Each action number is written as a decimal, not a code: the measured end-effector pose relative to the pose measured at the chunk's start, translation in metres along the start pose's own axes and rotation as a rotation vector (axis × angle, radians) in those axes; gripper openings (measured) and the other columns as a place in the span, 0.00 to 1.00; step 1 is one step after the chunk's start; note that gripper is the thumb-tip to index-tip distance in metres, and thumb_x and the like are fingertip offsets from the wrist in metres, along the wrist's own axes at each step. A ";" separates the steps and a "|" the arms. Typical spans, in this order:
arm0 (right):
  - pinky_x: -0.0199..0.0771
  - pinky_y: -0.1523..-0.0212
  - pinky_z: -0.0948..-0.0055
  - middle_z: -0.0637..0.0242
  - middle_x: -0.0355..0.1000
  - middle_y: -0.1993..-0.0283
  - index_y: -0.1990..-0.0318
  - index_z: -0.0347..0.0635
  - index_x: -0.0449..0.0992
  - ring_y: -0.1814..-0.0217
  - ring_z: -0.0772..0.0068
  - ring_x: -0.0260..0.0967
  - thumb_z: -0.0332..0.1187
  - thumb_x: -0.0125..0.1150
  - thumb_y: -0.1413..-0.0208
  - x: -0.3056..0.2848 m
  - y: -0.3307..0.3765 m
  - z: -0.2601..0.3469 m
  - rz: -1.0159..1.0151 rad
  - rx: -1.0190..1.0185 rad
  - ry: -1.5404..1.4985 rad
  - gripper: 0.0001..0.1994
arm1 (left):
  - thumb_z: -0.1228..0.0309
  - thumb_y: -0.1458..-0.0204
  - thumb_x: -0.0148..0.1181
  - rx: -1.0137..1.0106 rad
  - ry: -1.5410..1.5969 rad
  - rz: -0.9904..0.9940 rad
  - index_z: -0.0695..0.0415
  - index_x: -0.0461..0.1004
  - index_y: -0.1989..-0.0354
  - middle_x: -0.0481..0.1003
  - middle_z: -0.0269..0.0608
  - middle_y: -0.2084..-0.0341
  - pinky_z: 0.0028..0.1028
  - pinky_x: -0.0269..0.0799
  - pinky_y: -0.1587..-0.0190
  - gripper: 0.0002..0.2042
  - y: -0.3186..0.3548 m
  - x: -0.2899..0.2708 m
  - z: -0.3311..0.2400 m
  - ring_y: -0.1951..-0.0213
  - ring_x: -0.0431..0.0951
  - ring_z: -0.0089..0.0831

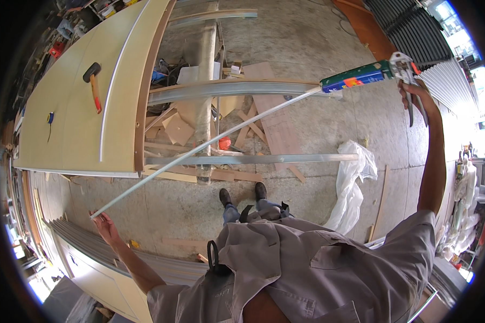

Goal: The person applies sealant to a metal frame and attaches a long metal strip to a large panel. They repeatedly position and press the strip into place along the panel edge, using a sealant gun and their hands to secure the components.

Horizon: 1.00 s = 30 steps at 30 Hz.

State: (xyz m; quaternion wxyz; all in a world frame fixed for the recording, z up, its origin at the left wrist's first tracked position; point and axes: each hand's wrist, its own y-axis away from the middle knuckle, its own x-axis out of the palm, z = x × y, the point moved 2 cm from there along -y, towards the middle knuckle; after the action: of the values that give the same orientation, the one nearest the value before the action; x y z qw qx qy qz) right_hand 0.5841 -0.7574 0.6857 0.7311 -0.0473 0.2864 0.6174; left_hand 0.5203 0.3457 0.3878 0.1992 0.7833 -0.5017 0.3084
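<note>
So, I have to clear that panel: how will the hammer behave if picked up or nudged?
The hammer will probably feel head-heavy, its bulky dark head sitting on a slimmer handle. The handle looks wooden, so likely stiff. Nudged, it may pivot rather than roll far, since the head juts out sideways.

Bench (73, 91) far edge cut off by top of view. Sm. tool (50, 118) nr bench's L edge too tiny to ID. Clutter (70, 32) past far L corner blurry. Board scraps (178, 129) off R edge part. hidden by rails (285, 159). L hand (108, 230) fingertips at strip (210, 144) end too sm. to tell apart; R hand (416, 95) fingers partly behind handle of caulk gun (361, 77). Shirt (307, 253) cut off at btm.
</note>
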 end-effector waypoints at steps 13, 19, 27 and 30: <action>0.64 0.76 0.83 0.72 0.64 0.69 0.38 0.34 0.62 0.75 0.81 0.62 0.48 0.49 0.36 0.024 0.078 -0.134 -0.145 -0.286 -0.905 0.27 | 0.76 0.41 0.53 -0.095 0.439 0.016 0.64 0.67 0.43 0.72 0.45 0.45 0.42 0.61 0.35 0.17 0.042 -0.043 0.035 0.42 0.69 0.37; 0.56 0.81 0.88 0.74 0.66 0.66 0.35 0.37 0.59 0.79 0.89 0.55 0.46 0.47 0.35 0.099 0.090 -0.143 -0.333 -0.335 -0.878 0.27 | 0.70 0.42 0.57 0.076 0.222 -0.202 0.60 0.71 0.50 0.76 0.38 0.54 0.44 0.65 0.38 0.13 0.089 0.015 0.040 0.48 0.73 0.36; 0.57 0.76 0.83 0.61 0.67 0.55 0.32 0.32 0.50 0.72 0.83 0.55 0.39 0.47 0.33 0.125 0.064 -0.135 0.051 -0.630 -1.250 0.29 | 0.65 0.45 0.61 0.058 0.242 -0.231 0.53 0.72 0.50 0.75 0.37 0.55 0.45 0.75 0.47 0.15 0.097 0.032 0.041 0.51 0.76 0.41; 0.55 0.80 0.87 0.67 0.71 0.57 0.35 0.36 0.58 0.76 0.88 0.56 0.43 0.47 0.34 0.128 0.064 -0.123 -0.248 -0.517 -1.223 0.26 | 0.67 0.43 0.59 0.026 0.198 -0.195 0.53 0.72 0.50 0.75 0.36 0.55 0.43 0.73 0.44 0.13 0.111 0.025 0.036 0.49 0.74 0.39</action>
State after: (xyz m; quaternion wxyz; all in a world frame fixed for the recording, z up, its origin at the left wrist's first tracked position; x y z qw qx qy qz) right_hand 0.4895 -0.6819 0.5403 0.7922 0.1046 -0.3436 0.4935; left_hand 0.4371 0.2598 0.3787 0.2669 0.7965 -0.3970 0.3699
